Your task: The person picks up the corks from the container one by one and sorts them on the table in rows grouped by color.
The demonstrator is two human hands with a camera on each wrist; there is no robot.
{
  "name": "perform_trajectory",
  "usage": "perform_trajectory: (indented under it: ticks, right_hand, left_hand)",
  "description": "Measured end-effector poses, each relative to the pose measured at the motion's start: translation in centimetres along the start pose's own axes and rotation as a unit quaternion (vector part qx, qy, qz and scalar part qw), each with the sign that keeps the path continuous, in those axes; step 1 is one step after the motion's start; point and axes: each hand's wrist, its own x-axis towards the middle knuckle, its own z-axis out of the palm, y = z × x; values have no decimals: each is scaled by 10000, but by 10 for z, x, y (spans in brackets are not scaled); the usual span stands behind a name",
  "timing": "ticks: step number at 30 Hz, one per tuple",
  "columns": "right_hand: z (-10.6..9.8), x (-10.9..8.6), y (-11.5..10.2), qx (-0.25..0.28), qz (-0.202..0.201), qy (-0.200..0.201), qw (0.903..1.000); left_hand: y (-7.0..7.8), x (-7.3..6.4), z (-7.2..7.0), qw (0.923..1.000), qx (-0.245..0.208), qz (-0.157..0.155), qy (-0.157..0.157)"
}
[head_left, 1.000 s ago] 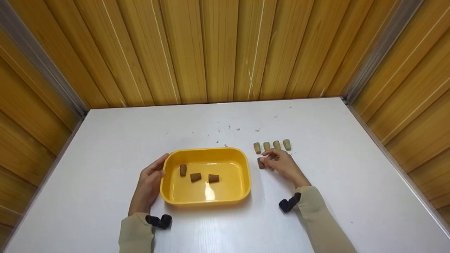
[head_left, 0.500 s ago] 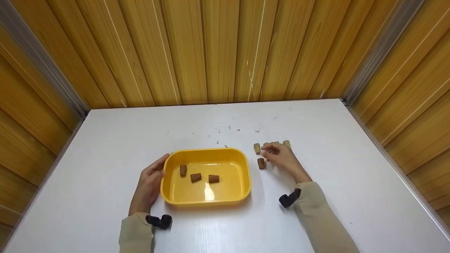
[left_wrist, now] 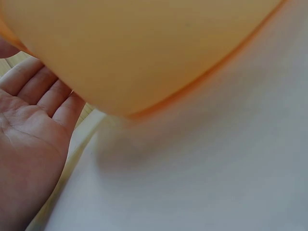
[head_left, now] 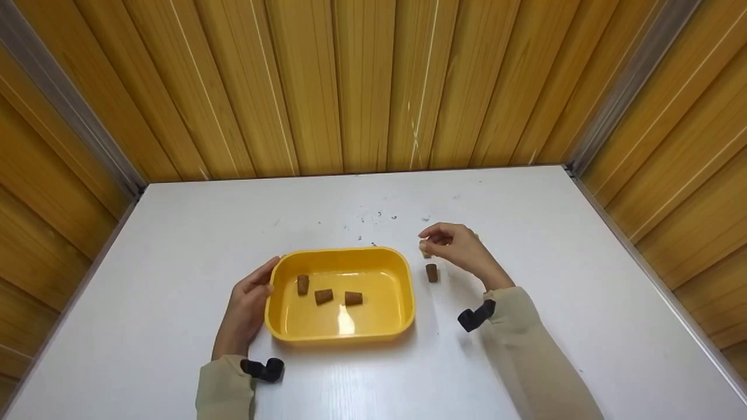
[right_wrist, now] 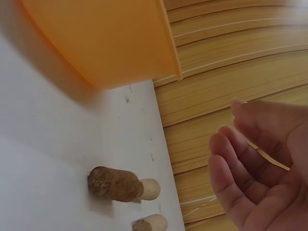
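My left hand (head_left: pixel 248 297) rests against the left side of a yellow plastic tray (head_left: pixel 338 337), thumb at the rim. In the left wrist view its fingers lie fairly straight along the outer wall. Inside the tray lie three tapered brown corks, including one (head_left: pixel 353 298) on the right. Right of the tray, another brown cork (head_left: pixel 432 273) lies on the table. My right hand (head_left: pixel 461 248) hovers over the row of pale corks, fingers bent and thumb apart. The right wrist view shows nothing between its fingertips; a pale cork (right_wrist: pixel 150 189) lies partly behind the brown one.
The white table (head_left: pixel 192 245) meets a wood-patterned panel wall (head_left: pixel 362 87) along its far edge. Side panels stand at left and right. Small dark marks dot the tabletop behind the tray. Another pale cork (right_wrist: pixel 153 223) shows low in the right wrist view.
My right hand has let go of the brown cork beside the tray and moved away from me over the pale corks, covering most of them. My left hand and the tray have barely moved.
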Motion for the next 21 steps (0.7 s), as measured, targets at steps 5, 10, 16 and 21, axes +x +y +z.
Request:
perform_trajectory:
  ticks: [5,10,16,21]
  right_hand:
    - [0,5,-17,-81,-314,-420,9986]
    - [5,11,-34,-234,-739,-1009,9919]
    - [15,20,-51,-404,-961,-1735,9793]
    - [23,25,-61,-671,-928,-2102,9709]
  left_hand:
    - [0,-1,0,10000,-53,3,-9]
    - [0,-2,-1,10000,-49,32,44]
    - [1,-3,-2,10000,-24,56,17]
    - [2,-4,-1,10000,56,32,11]
